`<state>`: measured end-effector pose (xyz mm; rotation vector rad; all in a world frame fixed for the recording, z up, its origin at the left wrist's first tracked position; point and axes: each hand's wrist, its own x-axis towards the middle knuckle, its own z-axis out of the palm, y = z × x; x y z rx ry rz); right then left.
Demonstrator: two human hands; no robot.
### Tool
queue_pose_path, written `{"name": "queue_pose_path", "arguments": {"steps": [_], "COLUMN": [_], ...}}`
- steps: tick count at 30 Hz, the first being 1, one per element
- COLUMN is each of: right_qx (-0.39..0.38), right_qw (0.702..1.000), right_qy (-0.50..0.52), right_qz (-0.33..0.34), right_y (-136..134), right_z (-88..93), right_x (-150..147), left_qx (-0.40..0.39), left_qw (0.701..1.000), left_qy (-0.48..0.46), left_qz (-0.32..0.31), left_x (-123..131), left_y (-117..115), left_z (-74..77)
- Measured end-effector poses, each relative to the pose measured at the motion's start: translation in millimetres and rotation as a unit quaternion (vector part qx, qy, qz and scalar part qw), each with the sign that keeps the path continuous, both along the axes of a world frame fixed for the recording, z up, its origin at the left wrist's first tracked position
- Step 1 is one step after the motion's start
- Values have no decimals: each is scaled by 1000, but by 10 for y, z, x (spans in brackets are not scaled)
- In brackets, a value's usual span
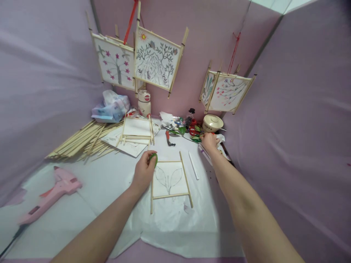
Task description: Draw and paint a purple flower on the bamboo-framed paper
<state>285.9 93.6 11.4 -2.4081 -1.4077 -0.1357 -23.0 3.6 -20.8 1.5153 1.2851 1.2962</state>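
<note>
A: What's nearest?
B: 2 bare forearms, reaching in from the near edge. Between them, white paper covers the desk, its near border crumpled, with pink showing below.
A: Where is there room?
B: Bare paper lies between the pink glue gun at near left and the left forearm, and on the near side of the stick-framed leaf drawing. Draped walls close in left, right and far.
A: And the hands?
B: The left hand pinches a green leaf at the drawing's far left corner. The right hand dips, fingers bent, into clutter at far right; I can't tell what it grips.
A: What's in the way?
B: A white pen-like stick just right of the frame, a red-and-black tool on its far side, thin sticks piled at left. Painted panels hang above the far side.
A: Containers?
B: A lidded bowl at far right, contents hidden; a cream bottle at far left, capped; beside it a tissue pack, tissue poking out.
</note>
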Motion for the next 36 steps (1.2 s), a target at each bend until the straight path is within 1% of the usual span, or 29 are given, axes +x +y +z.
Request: {"name": "queue_pose_path", "arguments": {"steps": [2,5,7,9,11,13,16,18,19,21,23,25,28,31,33,34,36], "right_qx": [9,54,134,202,238,249,209,170,161,152,163,197,271,317,329,330,323], "right_qw": [1000,996,979,962,950,937,917,909,909,911,914,916,916,914,907,900,876], "right_qy": [-16,-69,-147,-177,-205,-231,-253,-246,-236,-206,-171,-148,-138,-101,-76,-71,-77], "right_qz": [-12,-25,-37,-44,5,84,226,290,304,323,329,316,263,231,250,276,351], "right_y": [-58,-300,-542,-809,-1068,-1297,-1576,-1729,-1798,-1909,-1960,-1922,-1709,-1464,-1386,-1382,-1428], "right_z": [68,226,303,313,247,122,-97,-209,-247,-282,-265,-204,-65,37,36,14,-58], "right_x": [10,108,159,117,-65,-376,-916,-1194,-1287,-1374,-1352,-1271,-1159,-1172,-1248,-1293,-1369], "left_qx": [2,6,7,6,4,-1,-6,-4,-2,1,3,3,-11,-50,-80,-93,-111], "left_qw": [1000,1000,1000,1000,1000,1000,999,998,998,998,998,998,996,986,973,966,958], "left_qy": [0,-3,-4,-1,8,21,41,50,52,52,49,42,28,6,-20,-38,-79], "left_qz": [-5,-2,4,7,5,-4,-21,-28,-29,-30,-35,-50,-88,-161,-216,-237,-252], "left_x": [-2,3,11,23,36,47,57,57,55,53,54,59,72,86,98,104,115], "left_y": [-4,-20,-31,-42,-55,-72,-103,-125,-134,-145,-146,-139,-141,-172,-194,-198,-184], "left_z": [-12,-18,-9,5,18,25,28,34,38,51,66,78,88,99,107,110,107]}}
